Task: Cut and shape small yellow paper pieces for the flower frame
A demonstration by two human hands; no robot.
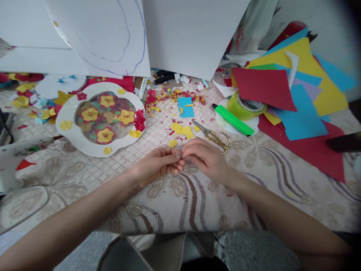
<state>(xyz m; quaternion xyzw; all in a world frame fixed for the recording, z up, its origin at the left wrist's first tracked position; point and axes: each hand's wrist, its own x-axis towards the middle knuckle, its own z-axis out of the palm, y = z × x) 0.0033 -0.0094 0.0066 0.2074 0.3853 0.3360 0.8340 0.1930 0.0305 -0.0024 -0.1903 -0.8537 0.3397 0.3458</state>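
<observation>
Head view: a small, flat square of yellow paper [173, 143] is lying on the pale patterned tablecloth [239, 203], just beyond the person's bare left hand [162, 162] and bare right hand [207, 156]. Both hands are meeting above the cloth, their fingertips pressing together in a narrow pinch, the left hand's lower fingers curling loosely; what, if anything, either is gripping is too small to tell. Slim metal scissors with gold-coloured loops [218, 140] are resting just past the right hand, near larger yellow paper pieces [186, 131] and a blue paper rectangle [185, 107]. Farther left, a white, wavy-edged plate with yellow and red flowers [67, 109] is sitting; to the right, a bright green, black-capped marker [234, 120] is lying near overlapping coloured paper sheets [303, 113]
</observation>
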